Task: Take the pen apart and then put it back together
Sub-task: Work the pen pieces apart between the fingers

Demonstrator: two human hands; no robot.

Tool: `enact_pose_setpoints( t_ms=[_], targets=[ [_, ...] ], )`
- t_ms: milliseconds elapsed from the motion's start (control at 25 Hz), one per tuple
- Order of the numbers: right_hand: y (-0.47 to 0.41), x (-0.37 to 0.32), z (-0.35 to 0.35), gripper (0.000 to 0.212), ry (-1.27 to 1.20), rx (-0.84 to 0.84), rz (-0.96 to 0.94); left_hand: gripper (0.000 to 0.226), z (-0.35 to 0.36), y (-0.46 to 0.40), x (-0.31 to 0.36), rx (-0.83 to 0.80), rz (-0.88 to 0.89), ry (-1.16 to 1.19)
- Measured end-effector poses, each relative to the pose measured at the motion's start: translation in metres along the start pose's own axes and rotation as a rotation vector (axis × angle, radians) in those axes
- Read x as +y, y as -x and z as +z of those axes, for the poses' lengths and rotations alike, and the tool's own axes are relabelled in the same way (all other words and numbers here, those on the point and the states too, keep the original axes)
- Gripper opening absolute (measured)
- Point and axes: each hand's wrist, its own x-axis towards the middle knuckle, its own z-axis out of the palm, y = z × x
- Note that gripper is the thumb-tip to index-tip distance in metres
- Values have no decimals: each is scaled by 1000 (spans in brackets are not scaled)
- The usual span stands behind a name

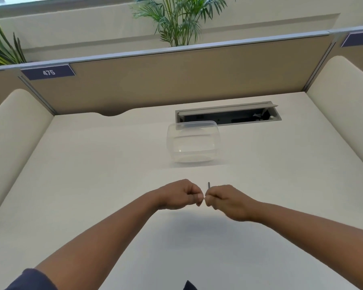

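Both hands are held together above the cream desk (92, 185), fingertips almost touching. My left hand (180, 194) is curled shut, thumb and forefinger pinching something small that the fingers hide. My right hand (228, 200) is also closed around the pen (209, 185), of which only a short dark end sticks up above the knuckles. The rest of the pen is hidden inside the two fists, so I cannot tell whether it is in one piece or in parts.
A clear plastic container (192, 141) stands on the desk beyond my hands. Behind it is an open cable tray slot (228, 115) in the desktop. Tan partition walls (176, 80) and cream side panels enclose the desk on three sides.
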Motion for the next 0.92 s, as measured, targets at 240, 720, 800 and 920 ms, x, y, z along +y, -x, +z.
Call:
enact_pose_setpoints(
  t_ms=[240,720,800,920],
  targets=[
    [0,-7,-13,33,-776,-282,324,19,7,3,2,324,213,-416],
    [-3,-17,-12,40,-132,56,-124,27,-33,5,20,-51,115,76],
    [-5,-12,-15,40,87,61,-260,27,-36,5,21,-143,112,142],
    [-11,-7,-28,29,611,79,-639,27,-41,0,19,-267,58,191]
  ],
)
